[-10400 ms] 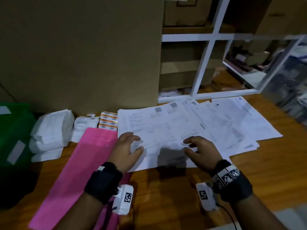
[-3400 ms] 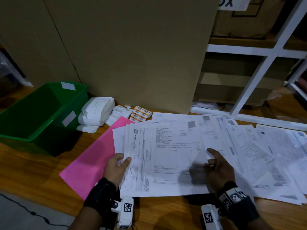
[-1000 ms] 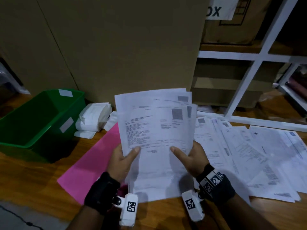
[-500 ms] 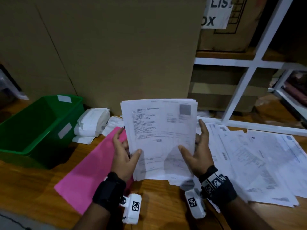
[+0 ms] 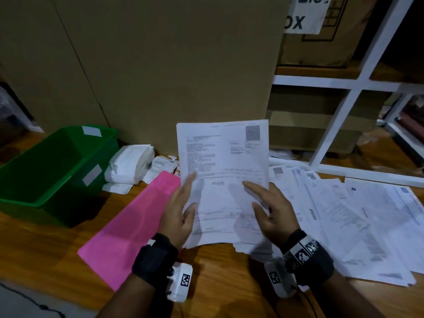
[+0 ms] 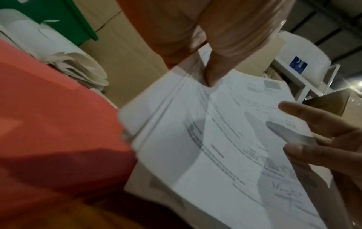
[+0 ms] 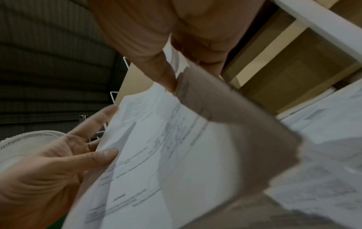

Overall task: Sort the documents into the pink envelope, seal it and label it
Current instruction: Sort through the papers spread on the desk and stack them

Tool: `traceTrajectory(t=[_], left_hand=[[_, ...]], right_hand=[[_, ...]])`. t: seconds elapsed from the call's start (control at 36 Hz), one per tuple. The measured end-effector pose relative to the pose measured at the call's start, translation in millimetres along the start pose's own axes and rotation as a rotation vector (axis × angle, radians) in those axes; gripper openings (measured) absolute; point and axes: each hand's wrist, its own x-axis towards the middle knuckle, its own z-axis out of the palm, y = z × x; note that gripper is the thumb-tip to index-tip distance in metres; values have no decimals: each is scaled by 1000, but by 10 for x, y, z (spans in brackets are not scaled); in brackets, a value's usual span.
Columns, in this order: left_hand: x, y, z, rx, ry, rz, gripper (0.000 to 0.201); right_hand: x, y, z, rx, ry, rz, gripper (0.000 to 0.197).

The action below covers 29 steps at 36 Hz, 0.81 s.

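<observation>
Two hands held one stack of printed documents (image 5: 222, 180) upright above the wooden table (image 5: 229, 283): left hand (image 5: 179, 216) with straight fingers flat along its left edge, right hand (image 5: 273, 214) likewise at its right edge, neither curled. Pink envelope (image 5: 128, 228) lay flat at 9 o'clock of the stack; loose sheets (image 5: 358, 221) at 3 o'clock; green bin (image 5: 52, 171) at 10 o'clock

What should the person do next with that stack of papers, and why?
Probably tap the stack of papers on the table to even it. Both the left hand and the right hand flank it with fairly straight fingers, its lower sheets look uneven, and the pink envelope lies flat beside it.
</observation>
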Motion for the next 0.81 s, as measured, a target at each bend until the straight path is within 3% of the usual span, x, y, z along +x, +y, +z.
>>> traceTrajectory(t=[0.06, 0.11, 0.22, 0.42, 0.53, 0.64, 0.81], left_hand=[[9, 14, -49, -65, -3, 26, 58], [-38, -16, -67, -69, -42, -14, 50], [-213, -138, -25, -102, -165, -135, 46], [-232, -122, -113, -151, -82, -198, 37], [-201, -155, -384, -214, -59, -272, 29], [-247, -415, -758, -135, -90, -378, 29], [-281, -831, -1123, 151, -158, -511, 27]], right_hand=[[21, -1, -11, 11, 58, -38, 43], [-10, 29, 27, 40, 82, -9, 37], [-219, 182, 207, 24, -84, 134, 36], [-182, 64, 284, 68, -108, 139, 26], [-48, -43, 413, 111, -219, 133, 24], [-27, -139, 731, 288, -347, 307, 24], [-155, -310, 1267, 337, -522, 544, 17]])
